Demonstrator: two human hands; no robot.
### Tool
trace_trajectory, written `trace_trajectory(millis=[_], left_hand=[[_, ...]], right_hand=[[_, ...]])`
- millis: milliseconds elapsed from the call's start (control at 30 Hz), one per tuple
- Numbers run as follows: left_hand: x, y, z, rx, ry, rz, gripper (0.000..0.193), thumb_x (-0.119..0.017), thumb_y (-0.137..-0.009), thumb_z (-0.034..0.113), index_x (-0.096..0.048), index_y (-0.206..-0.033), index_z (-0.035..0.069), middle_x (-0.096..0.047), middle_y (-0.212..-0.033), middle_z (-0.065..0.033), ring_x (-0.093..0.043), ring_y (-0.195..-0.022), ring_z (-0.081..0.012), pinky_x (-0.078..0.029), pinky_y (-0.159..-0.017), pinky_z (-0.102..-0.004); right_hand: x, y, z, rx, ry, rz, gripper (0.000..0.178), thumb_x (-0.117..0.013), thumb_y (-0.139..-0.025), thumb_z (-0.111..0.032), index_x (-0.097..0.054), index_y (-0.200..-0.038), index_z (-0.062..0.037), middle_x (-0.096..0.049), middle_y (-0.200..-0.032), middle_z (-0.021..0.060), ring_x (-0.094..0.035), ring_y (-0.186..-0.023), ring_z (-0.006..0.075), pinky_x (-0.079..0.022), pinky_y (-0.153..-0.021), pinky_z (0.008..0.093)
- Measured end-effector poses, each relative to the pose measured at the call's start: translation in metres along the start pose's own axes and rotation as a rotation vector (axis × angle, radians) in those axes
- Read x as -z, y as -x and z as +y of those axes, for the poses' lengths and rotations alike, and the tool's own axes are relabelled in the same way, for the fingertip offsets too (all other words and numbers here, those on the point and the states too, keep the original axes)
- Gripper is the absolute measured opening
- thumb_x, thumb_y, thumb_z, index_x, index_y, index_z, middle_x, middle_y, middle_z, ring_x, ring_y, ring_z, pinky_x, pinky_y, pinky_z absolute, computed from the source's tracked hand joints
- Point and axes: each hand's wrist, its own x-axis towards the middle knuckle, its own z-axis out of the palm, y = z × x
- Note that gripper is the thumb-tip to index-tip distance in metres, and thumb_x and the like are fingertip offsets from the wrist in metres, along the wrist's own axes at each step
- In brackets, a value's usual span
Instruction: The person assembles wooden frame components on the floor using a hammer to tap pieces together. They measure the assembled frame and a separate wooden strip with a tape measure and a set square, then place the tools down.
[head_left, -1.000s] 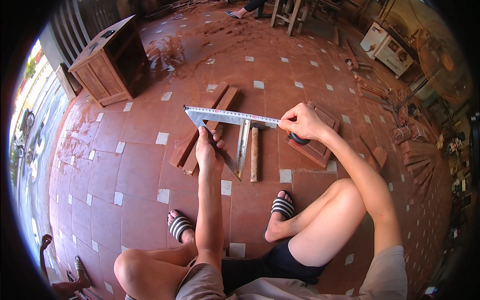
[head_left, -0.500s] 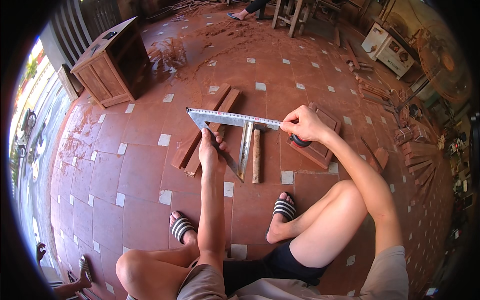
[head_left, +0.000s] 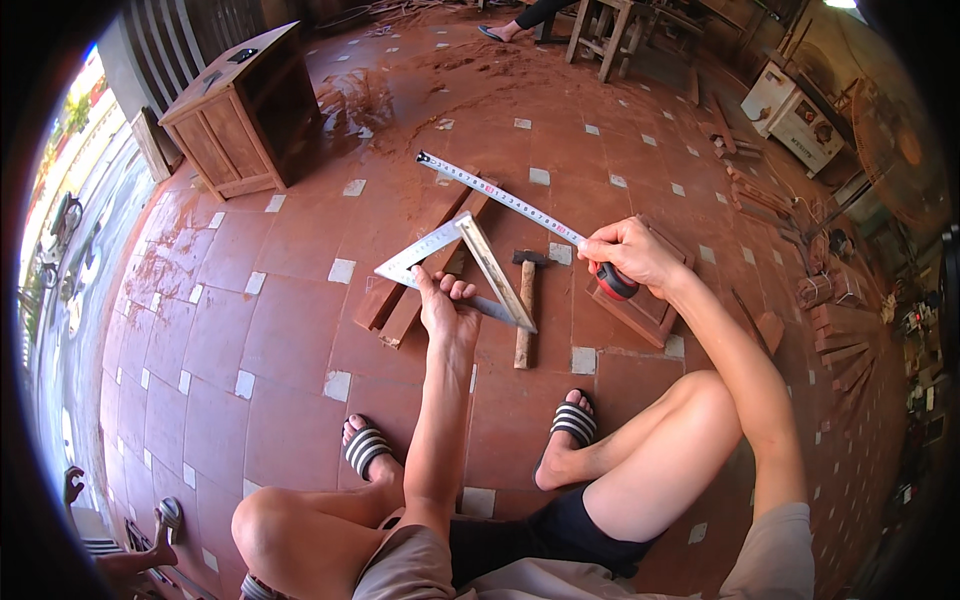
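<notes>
My left hand (head_left: 446, 316) grips a metal triangle square (head_left: 420, 250) by its lower edge, the fingers curled around it. In my right hand (head_left: 634, 258) is a red and black tape measure (head_left: 615, 284). Its white blade stretches out to the upper left, beyond the square and apart from it. Beneath the square, two long reddish wood strips (head_left: 402, 318) lie side by side on the floor. A hammer (head_left: 525, 322) with a wooden handle rests just right of the square. Partly hidden under my right hand lies a reddish wooden panel (head_left: 643, 318).
A wooden cabinet (head_left: 225, 142) stands at the far left. Several wood pieces (head_left: 840, 330) are stacked along the right, near a white machine (head_left: 790, 115) and a fan. Other people's feet show at the top and lower left. My sandalled feet flank the work spot on the tiled floor (head_left: 290, 340).
The tape blade has come away from the square's top edge and now slants above it. The square has turned and shifted right in my left hand. My right hand has moved slightly right.
</notes>
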Motion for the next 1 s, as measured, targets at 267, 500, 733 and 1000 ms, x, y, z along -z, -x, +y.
trace_trajectory(millis=[267, 500, 733, 1000], left_hand=[[0.011, -0.017, 0.008, 0.034, 0.271, 0.056, 0.052, -0.039, -0.108, 0.058, -0.045, -0.084, 0.012, -0.035, -0.066, 0.0027, -0.034, -0.057, -0.0127, -0.038, -0.057, -0.0285], [0.009, -0.017, 0.011, 0.028, 0.379, 0.025, 0.056, -0.036, -0.108, 0.06, -0.046, -0.081, 0.012, -0.035, -0.059, 0.0033, -0.037, -0.051, -0.0113, -0.038, -0.049, -0.0272], [0.007, -0.014, 0.009, 0.092, 0.564, -0.013, 0.055, -0.043, -0.105, 0.059, -0.044, -0.08, 0.011, -0.036, -0.058, 0.0026, -0.035, -0.049, -0.01, -0.033, -0.045, -0.0237], [0.004, -0.013, 0.014, 0.097, 0.604, -0.012, 0.056, -0.042, -0.106, 0.058, -0.041, -0.075, 0.012, -0.032, -0.057, 0.0016, -0.033, -0.046, -0.0098, -0.032, -0.043, -0.0234]], right_hand=[[0.0, -0.002, 0.008, -0.034, -0.046, -0.031, 0.026, -0.071, -0.097, -0.023, -0.077, -0.09, 0.0015, -0.07, -0.075, 0.0041, -0.061, -0.067, 0.0071, -0.048, -0.061, 0.0252], [-0.006, 0.001, -0.001, -0.157, -0.122, -0.157, 0.028, -0.066, -0.099, -0.024, -0.072, -0.089, 0.0014, -0.069, -0.076, 0.0064, -0.066, -0.066, 0.0115, -0.055, -0.061, 0.0264], [-0.022, 0.007, -0.015, -0.284, -0.225, -0.387, 0.026, -0.062, -0.102, -0.022, -0.067, -0.09, 0.0007, -0.069, -0.077, 0.0099, -0.069, -0.06, 0.0178, -0.057, -0.054, 0.029], [-0.032, 0.005, -0.015, -0.335, -0.203, -0.528, 0.025, -0.06, -0.103, -0.02, -0.067, -0.092, 0.0013, -0.069, -0.078, 0.0107, -0.07, -0.062, 0.0191, -0.059, -0.058, 0.032]])
